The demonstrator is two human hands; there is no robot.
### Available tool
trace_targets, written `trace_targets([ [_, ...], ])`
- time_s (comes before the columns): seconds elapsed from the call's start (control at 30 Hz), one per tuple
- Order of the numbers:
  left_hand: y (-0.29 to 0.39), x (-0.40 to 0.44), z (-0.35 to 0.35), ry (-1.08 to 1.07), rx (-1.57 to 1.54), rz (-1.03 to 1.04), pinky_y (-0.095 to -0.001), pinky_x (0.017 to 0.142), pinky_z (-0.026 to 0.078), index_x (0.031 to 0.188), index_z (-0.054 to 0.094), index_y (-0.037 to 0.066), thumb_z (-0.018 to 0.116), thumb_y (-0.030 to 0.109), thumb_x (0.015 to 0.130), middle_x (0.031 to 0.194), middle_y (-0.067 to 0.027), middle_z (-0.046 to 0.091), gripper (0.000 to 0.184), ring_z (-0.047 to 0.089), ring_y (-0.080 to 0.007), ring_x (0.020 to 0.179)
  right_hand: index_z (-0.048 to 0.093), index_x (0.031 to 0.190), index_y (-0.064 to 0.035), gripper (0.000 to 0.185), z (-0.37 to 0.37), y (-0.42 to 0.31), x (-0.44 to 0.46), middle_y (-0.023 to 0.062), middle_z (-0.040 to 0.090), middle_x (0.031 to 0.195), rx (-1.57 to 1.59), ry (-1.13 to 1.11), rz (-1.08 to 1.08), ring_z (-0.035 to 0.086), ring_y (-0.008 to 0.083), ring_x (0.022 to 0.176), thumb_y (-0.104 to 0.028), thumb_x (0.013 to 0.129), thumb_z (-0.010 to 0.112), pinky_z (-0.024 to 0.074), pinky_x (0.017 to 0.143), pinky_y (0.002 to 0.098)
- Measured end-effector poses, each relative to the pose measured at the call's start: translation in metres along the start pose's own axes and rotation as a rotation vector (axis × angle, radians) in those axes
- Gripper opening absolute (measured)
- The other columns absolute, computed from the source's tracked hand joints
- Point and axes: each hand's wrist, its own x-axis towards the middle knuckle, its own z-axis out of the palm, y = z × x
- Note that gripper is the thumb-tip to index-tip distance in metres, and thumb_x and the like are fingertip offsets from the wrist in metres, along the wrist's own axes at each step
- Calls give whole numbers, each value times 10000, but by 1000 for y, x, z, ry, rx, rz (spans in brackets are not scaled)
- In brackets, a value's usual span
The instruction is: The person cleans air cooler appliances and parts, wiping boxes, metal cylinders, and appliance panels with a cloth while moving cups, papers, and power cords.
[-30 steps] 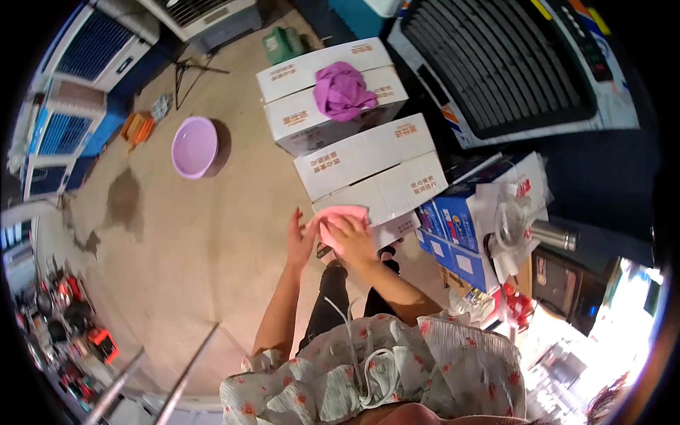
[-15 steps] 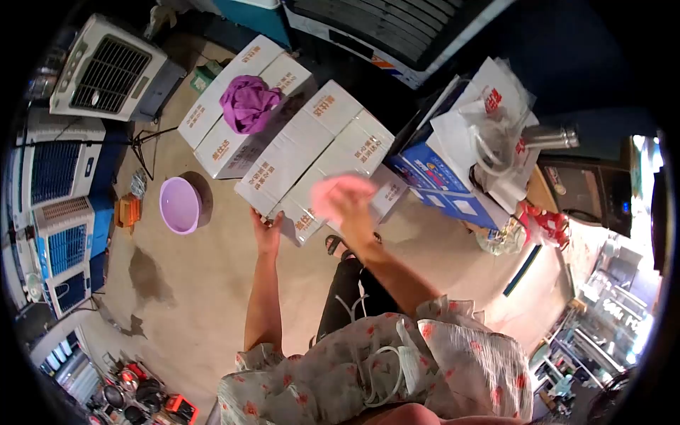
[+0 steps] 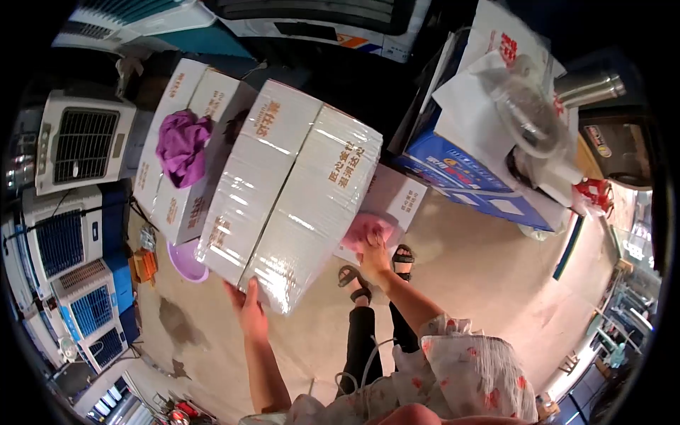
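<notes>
A white cardboard box (image 3: 283, 184) with orange lettering and shiny clear wrap fills the middle of the view. At its near left corner is my left hand (image 3: 249, 306), thumb against the side and fingers partly hidden under the edge. The box sits tilted above another white box (image 3: 400, 195), whose side shows on the right. Against that lower box, my right hand (image 3: 375, 253) presses a pink cloth (image 3: 366, 230), its fingers bent over the fabric. Left of them, a crumpled purple cloth (image 3: 183, 149) lies on a further white box (image 3: 205, 95).
A blue printed box (image 3: 460, 166) with white flaps and a plastic-wrapped metal part (image 3: 588, 92) stands on the right. A purple basin (image 3: 188, 262) rests on the floor, partly behind the box. Air coolers (image 3: 88, 142) line the left side. My sandalled feet (image 3: 354, 283) are just below the boxes.
The near box has come up closer to me and tilted, with my left hand at its corner. My right hand moved the pink cloth from above the box down to the lower box's side.
</notes>
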Motion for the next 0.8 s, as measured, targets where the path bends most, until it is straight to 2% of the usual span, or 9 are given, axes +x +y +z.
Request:
trace_targets([
  [0.1, -6, 2, -2, -7, -44, 37, -335, 1023, 289, 1436, 138, 80, 587, 60, 844, 1400, -69, 317, 743, 370, -183, 1217, 418, 1331, -266, 643, 17, 12, 20, 104, 294, 1422, -199, -73, -41, 158, 348, 1332, -250, 735, 658, 124, 1040, 627],
  [0.33, -15, 7, -9, -82, -43, 109, -338, 1037, 269, 1416, 185, 55, 565, 104, 859, 1390, -98, 327, 677, 357, -212, 1234, 438, 1319, -234, 544, -23, 105, 119, 103, 367, 1394, -185, 166, -64, 228, 379, 1320, -407, 816, 555, 180, 1082, 493],
  [0.43, -11, 5, -8, -85, -52, 86, -344, 1043, 259, 1421, 182, 69, 579, 124, 857, 1394, -98, 322, 692, 349, -216, 1241, 499, 1227, -141, 447, -1, 140, 85, 111, 392, 1319, -259, 434, -32, 337, 375, 1234, -266, 810, 600, 240, 1047, 512],
  [0.5, -8, 3, -4, -108, -58, 90, -346, 1047, 254, 1424, 174, 77, 585, 133, 857, 1398, -97, 315, 703, 344, -217, 1244, 540, 1199, -209, 410, 17, 132, 30, 162, 341, 1367, 53, 441, -11, 308, 379, 1260, -107, 804, 581, 316, 1016, 472],
  [0.53, -6, 3, -1, -111, -59, 84, -345, 1048, 253, 1426, 166, 77, 586, 134, 857, 1401, -96, 310, 709, 341, -218, 1246, 548, 1169, -185, 364, 53, 133, -9, 174, 359, 1347, 341, 333, 110, 340, 394, 1238, -83, 821, 534, 340, 1001, 476],
  [0.6, -3, 1, 0, -108, -46, 66, -345, 1051, 251, 1429, 151, 77, 587, 136, 858, 1406, -95, 301, 721, 336, -219, 1250, 541, 1197, -181, 360, 31, 81, -44, 125, 377, 1354, 139, -71, 130, 345, 386, 1236, -152, 840, 503, 288, 1031, 513],
  [0.67, 0, 0, 6, -89, -37, 45, -345, 1051, 251, 1431, 138, 77, 582, 132, 860, 1408, -98, 295, 726, 330, -221, 1254, 550, 1208, -188, 422, 23, 75, -30, 105, 369, 1369, -116, -210, 34, 299, 371, 1273, -197, 787, 559, 222, 1040, 572],
  [0.7, 1, -2, 3, -73, -19, 29, -346, 1051, 251, 1432, 132, 76, 580, 130, 860, 1409, -99, 292, 728, 326, -221, 1257, 575, 1174, -192, 444, 36, 95, -12, 100, 361, 1377, 86, -14, -26, 253, 357, 1293, -224, 732, 601, 154, 1046, 599],
  [0.8, -12, 4, -7, -32, -13, 50, -350, 1047, 260, 1430, 134, 71, 570, 120, 861, 1403, -102, 298, 719, 336, -221, 1252, 551, 1212, -178, 473, 40, 95, 83, 101, 330, 1400, -273, 224, 182, 239, 371, 1276, -229, 744, 597, 180, 1011, 566],
])
